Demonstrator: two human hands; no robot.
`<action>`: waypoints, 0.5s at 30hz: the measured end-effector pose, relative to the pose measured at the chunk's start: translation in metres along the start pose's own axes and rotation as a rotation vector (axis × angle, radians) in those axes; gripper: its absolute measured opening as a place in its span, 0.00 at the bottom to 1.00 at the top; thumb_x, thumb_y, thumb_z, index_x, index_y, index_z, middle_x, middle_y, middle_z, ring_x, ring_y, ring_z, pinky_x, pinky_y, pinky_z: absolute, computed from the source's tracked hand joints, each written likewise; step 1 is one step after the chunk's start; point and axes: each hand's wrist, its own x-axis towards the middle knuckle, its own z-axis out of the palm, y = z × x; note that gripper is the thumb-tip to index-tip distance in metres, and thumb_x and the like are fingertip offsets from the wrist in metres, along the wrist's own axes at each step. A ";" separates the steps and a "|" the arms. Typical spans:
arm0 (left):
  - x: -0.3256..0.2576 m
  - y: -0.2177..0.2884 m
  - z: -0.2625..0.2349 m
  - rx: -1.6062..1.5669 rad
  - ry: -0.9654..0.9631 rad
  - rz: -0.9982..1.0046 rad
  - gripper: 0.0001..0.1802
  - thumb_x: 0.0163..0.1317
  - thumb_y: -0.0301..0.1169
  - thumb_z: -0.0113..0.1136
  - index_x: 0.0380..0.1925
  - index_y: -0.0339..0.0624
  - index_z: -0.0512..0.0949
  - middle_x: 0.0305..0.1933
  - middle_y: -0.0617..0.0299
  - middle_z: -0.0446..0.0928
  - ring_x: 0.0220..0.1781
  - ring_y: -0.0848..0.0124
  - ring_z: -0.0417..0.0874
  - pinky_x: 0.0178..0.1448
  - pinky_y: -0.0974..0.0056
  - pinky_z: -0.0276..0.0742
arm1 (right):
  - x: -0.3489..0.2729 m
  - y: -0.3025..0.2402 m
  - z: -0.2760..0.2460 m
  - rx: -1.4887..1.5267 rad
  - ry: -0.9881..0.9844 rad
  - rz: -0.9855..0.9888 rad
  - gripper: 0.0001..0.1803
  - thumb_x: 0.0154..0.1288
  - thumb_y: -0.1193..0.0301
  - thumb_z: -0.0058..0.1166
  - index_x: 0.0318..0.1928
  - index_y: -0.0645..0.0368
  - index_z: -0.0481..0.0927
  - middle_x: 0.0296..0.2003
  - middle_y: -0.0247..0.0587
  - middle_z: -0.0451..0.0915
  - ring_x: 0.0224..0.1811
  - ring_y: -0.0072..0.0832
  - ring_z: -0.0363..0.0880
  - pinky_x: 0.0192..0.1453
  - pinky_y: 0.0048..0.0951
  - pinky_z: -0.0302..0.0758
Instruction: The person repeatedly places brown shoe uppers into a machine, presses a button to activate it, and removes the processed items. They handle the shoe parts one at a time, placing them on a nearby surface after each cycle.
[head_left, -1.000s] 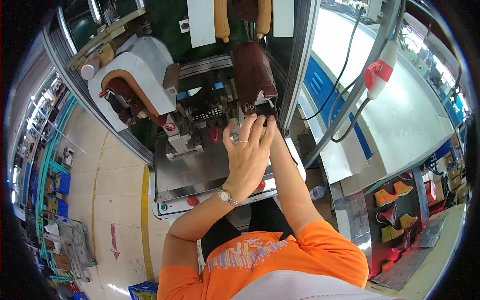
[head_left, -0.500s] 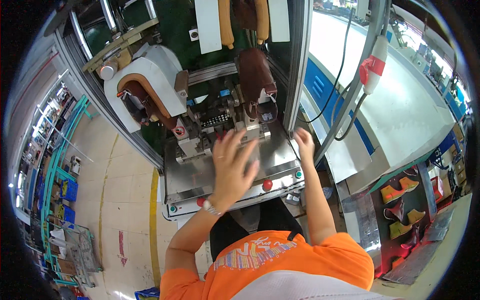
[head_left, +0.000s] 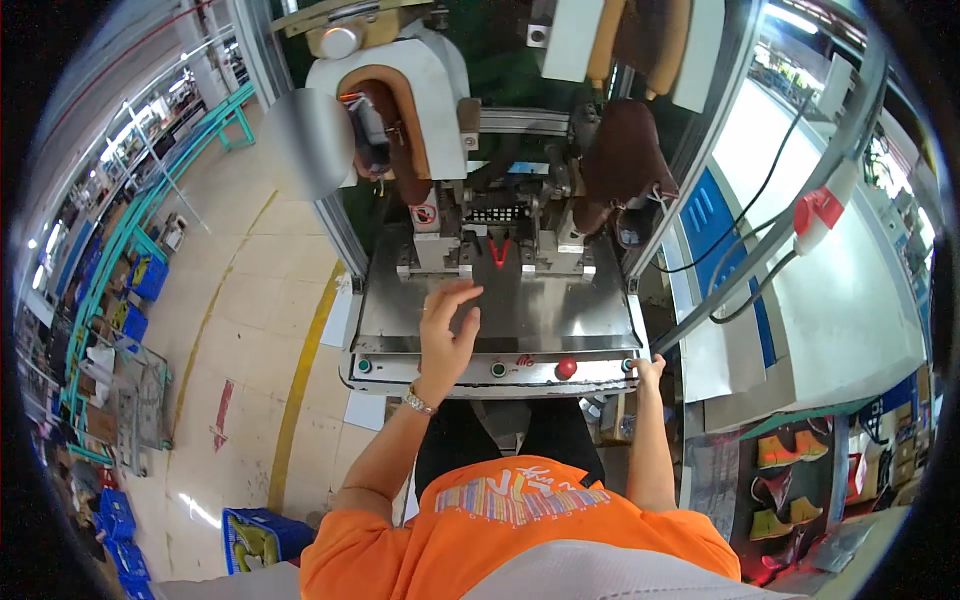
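My left hand (head_left: pixel 450 335) hovers over the front of the machine's bare metal plate (head_left: pixel 570 315), fingers apart and holding nothing. At the right end of the front panel (head_left: pixel 440 374), my right hand (head_left: pixel 648 371) has its thumb at a green button (head_left: pixel 628 365); its other fingers are partly hidden. A red button (head_left: pixel 567 369) and another green button (head_left: pixel 498 370) sit on that panel. Beyond my hands, a brown leather shoe upper (head_left: pixel 402 150) is inside the left padded clamp (head_left: pixel 440 85). A second brown upper (head_left: pixel 622 160) sits on the right-hand form. Red V-shaped handles (head_left: pixel 499 252) lie between the metal blocks.
A grey post with a red-and-white plug connector (head_left: pixel 815 220) rises at the right. Beyond it stands a white-and-blue machine (head_left: pixel 850 300). Orange and green shoes (head_left: pixel 790 450) rest on a rack at lower right. A blue crate (head_left: pixel 240 555) is on the floor at lower left.
My right hand has come down from beside the machine's right upright to the panel's right end. My left hand has drawn back toward me. The whole view has shifted, bringing the machine farther right.
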 end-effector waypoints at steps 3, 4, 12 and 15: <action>-0.015 -0.008 -0.007 0.001 0.026 -0.060 0.13 0.54 0.21 0.55 0.41 0.40 0.77 0.47 0.56 0.75 0.52 0.60 0.73 0.56 0.61 0.66 | 0.000 0.006 0.006 0.006 0.026 -0.037 0.49 0.31 0.80 0.58 0.62 0.65 0.54 0.52 0.54 0.67 0.54 0.44 0.68 0.55 0.43 0.66; -0.018 -0.011 -0.010 0.003 0.036 -0.060 0.13 0.54 0.21 0.55 0.41 0.40 0.77 0.47 0.55 0.75 0.52 0.60 0.73 0.56 0.62 0.67 | 0.001 0.003 0.004 0.080 -0.007 0.010 0.49 0.31 0.80 0.59 0.62 0.65 0.54 0.53 0.54 0.67 0.53 0.43 0.68 0.56 0.40 0.65; -0.025 -0.021 -0.033 -0.017 0.167 -0.167 0.10 0.55 0.23 0.57 0.39 0.41 0.78 0.39 0.59 0.74 0.41 0.68 0.74 0.46 0.67 0.70 | 0.030 0.024 0.003 0.378 -0.035 -0.029 0.36 0.43 0.74 0.59 0.55 0.72 0.62 0.49 0.53 0.70 0.47 0.37 0.73 0.51 0.32 0.71; -0.035 -0.039 -0.033 -0.157 0.236 -0.323 0.09 0.56 0.23 0.58 0.38 0.40 0.78 0.35 0.62 0.73 0.36 0.76 0.72 0.39 0.73 0.69 | 0.015 0.012 0.013 0.397 0.030 0.018 0.30 0.45 0.74 0.57 0.51 0.72 0.66 0.43 0.53 0.74 0.41 0.36 0.75 0.46 0.32 0.73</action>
